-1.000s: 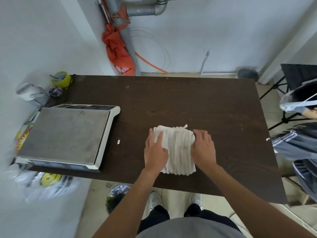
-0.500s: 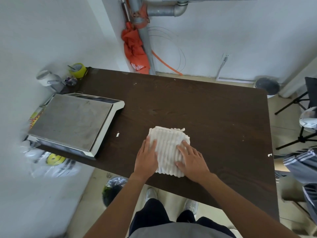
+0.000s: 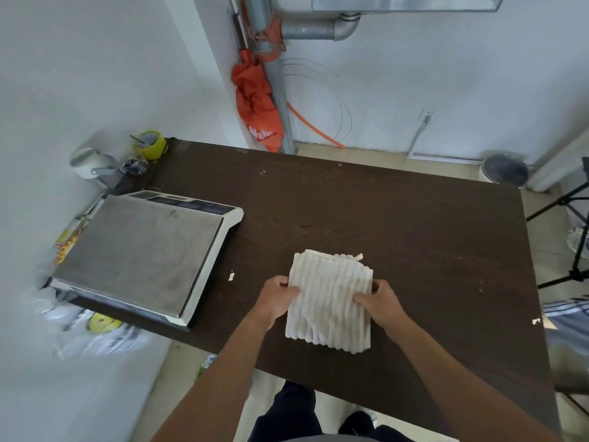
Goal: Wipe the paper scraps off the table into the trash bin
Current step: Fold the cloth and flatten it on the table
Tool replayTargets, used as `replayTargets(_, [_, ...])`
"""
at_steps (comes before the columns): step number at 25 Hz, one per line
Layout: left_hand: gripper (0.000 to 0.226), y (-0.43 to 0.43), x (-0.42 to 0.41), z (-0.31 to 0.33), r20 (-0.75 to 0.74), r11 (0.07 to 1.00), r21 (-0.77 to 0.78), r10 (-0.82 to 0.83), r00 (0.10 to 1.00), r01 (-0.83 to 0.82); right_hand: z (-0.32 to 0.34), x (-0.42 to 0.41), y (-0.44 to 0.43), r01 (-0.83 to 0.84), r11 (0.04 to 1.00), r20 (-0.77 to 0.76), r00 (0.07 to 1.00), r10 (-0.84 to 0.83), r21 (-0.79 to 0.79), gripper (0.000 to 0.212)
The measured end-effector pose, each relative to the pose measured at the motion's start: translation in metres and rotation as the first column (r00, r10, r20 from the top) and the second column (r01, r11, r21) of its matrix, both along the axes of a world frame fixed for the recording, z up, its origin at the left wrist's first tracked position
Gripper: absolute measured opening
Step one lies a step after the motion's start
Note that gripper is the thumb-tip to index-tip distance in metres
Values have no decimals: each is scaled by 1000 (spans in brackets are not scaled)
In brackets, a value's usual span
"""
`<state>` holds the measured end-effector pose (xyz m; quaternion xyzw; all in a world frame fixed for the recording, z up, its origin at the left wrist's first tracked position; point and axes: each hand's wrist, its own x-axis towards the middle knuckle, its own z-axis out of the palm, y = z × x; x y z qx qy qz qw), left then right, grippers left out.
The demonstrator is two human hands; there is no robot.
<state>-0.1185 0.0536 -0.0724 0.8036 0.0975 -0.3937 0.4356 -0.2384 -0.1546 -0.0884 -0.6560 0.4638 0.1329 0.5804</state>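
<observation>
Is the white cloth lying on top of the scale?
No, the white cloth lies on the dark table, right of the scale.

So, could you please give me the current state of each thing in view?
Cloth: folded, flat on table, gripped at both sides.
Left hand: clutching cloth's left edge.
Right hand: clutching cloth's right edge.
Paper scrap: lying loose beside scale.
Scale: platform bare.
</observation>
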Motion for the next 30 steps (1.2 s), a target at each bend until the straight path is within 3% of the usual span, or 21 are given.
replayTargets(5, [23, -24, 80, 5, 71, 999, -7, -53, 996, 53, 6, 79, -16, 78, 995, 36, 996, -76, -67, 52])
replayTargets(11, [15, -63, 190, 12, 265, 968, 151, -237, 935, 202, -1, 182, -36, 146, 987, 52, 988, -142, -73, 55])
replayTargets(17, [26, -84, 259, -1, 299, 979, 105, -196, 934, 172, 1, 253, -60, 164, 978, 53, 986, -158, -126, 51])
replayTargets(19, [26, -84, 261, -5, 329, 971, 101, -238, 914, 217, 6, 257, -58, 101, 969, -9, 994, -106, -224, 60])
replayTargets(20, [28, -84, 259, -5, 388, 964, 121, -266, 882, 238, 7, 256, -55, 58, 930, -16, 997, -69, -364, 66])
replayTargets(21, [33, -83, 256, -6, 488, 954, 168, -298, 821, 247, 11, 253, -50, 18, 845, 13, 1000, -13, -534, 68])
replayTargets(23, [49, -81, 244, -10, 706, 913, 269, -403, 582, 306, 16, 248, -35, -61, 583, 86, 972, 220, -810, 62])
replayTargets(25, [58, -84, 230, -18, 760, 779, 411, -580, 293, 474, 10, 247, -21, -249, 391, -32, 874, 485, -886, 58])
replayTargets(27, [61, -87, 223, -29, 683, 610, 570, -725, 96, 550, -5, 245, -16, -448, 322, -195, 785, 588, -834, 64])
replayTargets(30, [61, -84, 228, -43, 584, 481, 679, -811, -11, 555, -25, 235, -26, -543, 322, -271, 747, 607, -775, 73])
